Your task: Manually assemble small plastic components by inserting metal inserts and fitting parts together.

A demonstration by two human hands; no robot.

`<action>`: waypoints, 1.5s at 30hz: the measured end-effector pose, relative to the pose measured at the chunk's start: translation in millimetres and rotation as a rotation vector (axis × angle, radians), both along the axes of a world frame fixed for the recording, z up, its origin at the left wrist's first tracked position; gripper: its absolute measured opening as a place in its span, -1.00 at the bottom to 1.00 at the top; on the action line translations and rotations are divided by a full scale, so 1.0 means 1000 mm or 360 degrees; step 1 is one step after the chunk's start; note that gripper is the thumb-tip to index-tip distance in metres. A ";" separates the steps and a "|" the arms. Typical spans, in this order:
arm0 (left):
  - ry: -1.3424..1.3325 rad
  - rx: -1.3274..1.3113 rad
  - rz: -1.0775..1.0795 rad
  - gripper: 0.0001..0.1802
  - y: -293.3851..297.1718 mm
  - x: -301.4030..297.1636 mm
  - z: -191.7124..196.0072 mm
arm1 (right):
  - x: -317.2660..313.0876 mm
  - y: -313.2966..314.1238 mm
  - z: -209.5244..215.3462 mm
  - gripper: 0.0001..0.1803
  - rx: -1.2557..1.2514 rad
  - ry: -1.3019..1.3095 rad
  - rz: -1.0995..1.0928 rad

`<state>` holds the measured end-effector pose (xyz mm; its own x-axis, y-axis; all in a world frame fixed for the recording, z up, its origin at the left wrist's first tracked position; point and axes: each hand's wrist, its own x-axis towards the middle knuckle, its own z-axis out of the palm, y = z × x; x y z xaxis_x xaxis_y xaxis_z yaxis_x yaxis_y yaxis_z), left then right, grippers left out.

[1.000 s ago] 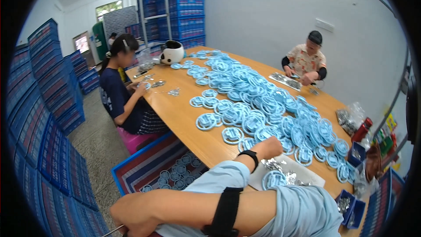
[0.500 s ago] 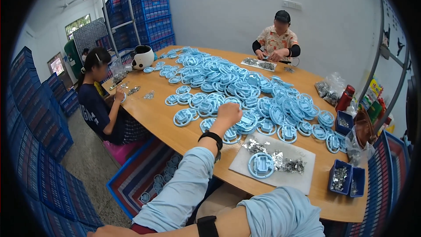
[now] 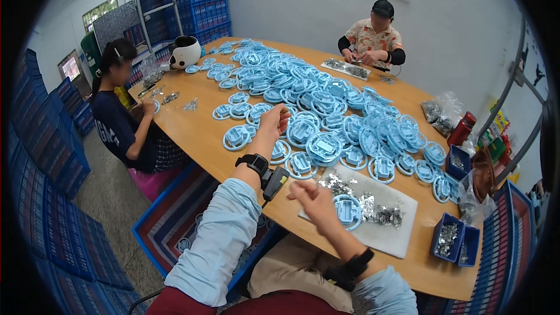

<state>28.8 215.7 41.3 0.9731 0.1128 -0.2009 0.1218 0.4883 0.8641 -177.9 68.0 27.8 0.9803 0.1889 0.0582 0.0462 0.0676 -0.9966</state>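
My left hand (image 3: 275, 121) hovers over the near edge of a pile of light-blue round plastic parts (image 3: 324, 147). Its fingers are curled inward, and their inner side is hidden. My right hand (image 3: 315, 203) is above the left edge of a white board (image 3: 388, 239), fingers loosely bent and apart, slightly blurred, with nothing seen in them. Just beside it, one light-blue round plastic part (image 3: 346, 212) with a boxy middle lies on the board. Small shiny metal pieces (image 3: 368, 207) are heaped on the board by this part.
Two blue bins (image 3: 448, 239) of metal pieces stand right of the board. Beyond are a red bottle (image 3: 461, 128) and plastic bags (image 3: 446, 111). A lined crate (image 3: 175, 221) sits below the table's left edge. Co-workers sit left (image 3: 125, 105) and across (image 3: 373, 41). Blue crates are stacked around.
My right hand has swung from the lower left, by the crate, up to the board. My left hand has lifted off the pile's near middle and shifted left and away. The view tilted slightly.
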 end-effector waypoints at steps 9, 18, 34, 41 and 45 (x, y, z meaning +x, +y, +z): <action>0.0160 0.0207 0.0016 -0.78 -0.013 0.004 -0.042 | 0.023 0.030 -0.015 -0.72 0.0756 0.0657 0.0127; 0.0037 0.0779 0.0217 -0.77 -0.009 0.013 -0.050 | 0.024 0.015 -0.023 -0.70 0.0019 -0.0206 -0.0268; -0.0634 0.2815 -0.0071 -0.77 -0.048 -0.008 -0.046 | 0.074 0.028 0.028 -0.82 0.0069 -0.0227 0.0402; 0.0293 0.0030 0.0028 -0.78 0.007 0.010 -0.026 | -0.004 0.010 -0.001 -0.86 0.0228 -0.0199 0.0323; 0.0243 -0.0466 0.0060 -0.83 -0.009 0.002 -0.015 | -0.026 0.001 -0.019 -0.84 0.0052 -0.0199 0.0265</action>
